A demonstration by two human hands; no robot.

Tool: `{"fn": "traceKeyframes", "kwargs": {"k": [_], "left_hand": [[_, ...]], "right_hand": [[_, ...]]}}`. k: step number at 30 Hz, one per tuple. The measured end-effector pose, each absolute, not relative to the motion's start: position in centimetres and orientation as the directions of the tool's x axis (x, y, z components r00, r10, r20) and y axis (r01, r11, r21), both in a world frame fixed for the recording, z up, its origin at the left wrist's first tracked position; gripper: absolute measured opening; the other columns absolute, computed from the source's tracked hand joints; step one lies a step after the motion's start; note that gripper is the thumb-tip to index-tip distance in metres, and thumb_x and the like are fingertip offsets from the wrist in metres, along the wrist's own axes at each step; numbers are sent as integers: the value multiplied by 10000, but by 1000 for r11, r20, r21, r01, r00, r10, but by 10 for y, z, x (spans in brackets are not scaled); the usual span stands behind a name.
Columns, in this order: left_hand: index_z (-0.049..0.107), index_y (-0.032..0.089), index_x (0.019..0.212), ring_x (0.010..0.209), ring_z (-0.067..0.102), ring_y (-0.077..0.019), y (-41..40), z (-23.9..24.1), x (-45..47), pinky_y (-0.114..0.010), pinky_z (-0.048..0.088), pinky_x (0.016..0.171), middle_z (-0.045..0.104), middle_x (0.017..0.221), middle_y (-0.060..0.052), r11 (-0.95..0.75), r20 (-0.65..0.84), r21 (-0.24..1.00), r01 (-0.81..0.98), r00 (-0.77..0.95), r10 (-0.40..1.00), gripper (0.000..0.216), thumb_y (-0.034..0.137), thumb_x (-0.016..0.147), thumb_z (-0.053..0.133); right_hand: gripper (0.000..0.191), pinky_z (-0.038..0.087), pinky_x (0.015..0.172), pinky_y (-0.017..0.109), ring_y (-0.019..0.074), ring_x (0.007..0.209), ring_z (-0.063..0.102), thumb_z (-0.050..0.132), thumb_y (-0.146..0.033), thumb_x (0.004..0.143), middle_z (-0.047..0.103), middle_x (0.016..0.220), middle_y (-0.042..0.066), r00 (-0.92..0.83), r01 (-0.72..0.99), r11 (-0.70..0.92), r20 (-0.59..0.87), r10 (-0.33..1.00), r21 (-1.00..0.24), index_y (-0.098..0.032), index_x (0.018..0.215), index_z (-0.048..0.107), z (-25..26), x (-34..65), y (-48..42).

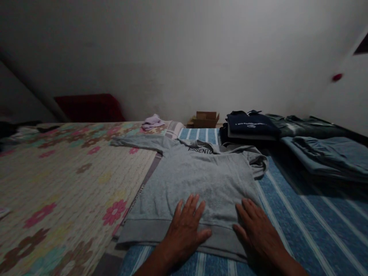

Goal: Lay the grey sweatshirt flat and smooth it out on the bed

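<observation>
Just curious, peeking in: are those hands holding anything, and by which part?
Nothing is held. Both the left hand and right hand lie flat, fingers spread, on the bottom hem of the grey sweatshirt spread on the bed.

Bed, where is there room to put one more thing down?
The striped blue sheet is bare between the grey sweatshirt and the folded clothes on the right. The flowered quilt is wide open left of the sweatshirt. It is crowded at the far right, and both hands, left hand and right hand, lie flat on the sweatshirt's hem.
</observation>
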State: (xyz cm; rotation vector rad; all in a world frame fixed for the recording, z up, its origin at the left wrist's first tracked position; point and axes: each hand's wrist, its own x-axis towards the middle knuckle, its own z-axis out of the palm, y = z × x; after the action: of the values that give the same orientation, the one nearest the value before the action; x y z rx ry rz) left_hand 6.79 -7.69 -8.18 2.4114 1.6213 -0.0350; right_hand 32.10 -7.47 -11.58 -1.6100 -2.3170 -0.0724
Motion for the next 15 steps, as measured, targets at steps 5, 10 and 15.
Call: {"fn": "traceKeyframes", "kwargs": {"k": [5, 10, 15], "left_hand": [[209, 288, 1437, 1391, 23, -292, -77, -68, 68, -557, 70, 1099, 72, 1528, -73, -337, -221, 206, 919, 379, 899, 772, 616, 789, 471], [362, 220, 1383, 1390, 96, -272, -59, -39, 81, -509, 142, 1106, 170, 1513, -106, -282, -294, 240, 929, 346, 891, 680, 596, 821, 430], [356, 145, 1382, 1391, 101, -259, -28, -47, 96, -488, 147, 1114, 179, 1507, -129, -260, -179, 204, 944, 297, 938, 644, 542, 875, 358]], "right_hand": [[515, 406, 966, 469, 330, 1222, 444, 527, -459, 808, 491, 1327, 166, -309, 929, 355, 308, 900, -107, -170, 1233, 564, -128, 333, -74], [485, 423, 960, 438, 320, 1199, 473, 582, -434, 759, 526, 1299, 140, -264, 930, 319, 272, 925, -182, -201, 1184, 602, -118, 327, -74], [375, 475, 872, 313, 228, 1014, 608, 437, -465, 852, 643, 1122, 99, -93, 811, 173, 169, 981, -559, -207, 1033, 641, -88, 348, -54]]}}
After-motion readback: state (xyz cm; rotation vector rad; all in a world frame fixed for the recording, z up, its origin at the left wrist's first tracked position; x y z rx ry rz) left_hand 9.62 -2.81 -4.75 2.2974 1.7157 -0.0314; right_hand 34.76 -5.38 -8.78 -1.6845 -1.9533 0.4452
